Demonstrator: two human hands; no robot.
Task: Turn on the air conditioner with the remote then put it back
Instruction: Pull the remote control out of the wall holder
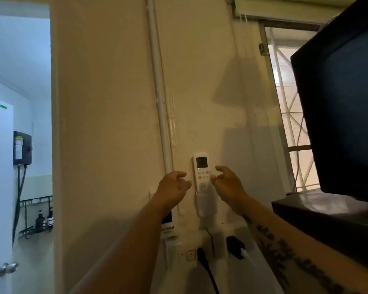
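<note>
A white air-conditioner remote (201, 169) with a small screen and orange buttons stands upright in a clear holder (204, 205) fixed to the cream wall. My left hand (173, 187) hovers just left of the remote, fingers loosely curled and apart, holding nothing. My right hand (227, 181) is just right of it, fingers spread toward the remote's buttons, and I cannot tell whether the fingertips touch it. The air conditioner itself is not in view.
A dark television (340, 107) on a dark cabinet (327, 221) stands close on the right. Wall sockets with black plugs (234, 247) sit below the holder. A white pipe (159, 92) runs up the wall. A doorway (19, 145) opens on the left, a window (289, 107) behind the television.
</note>
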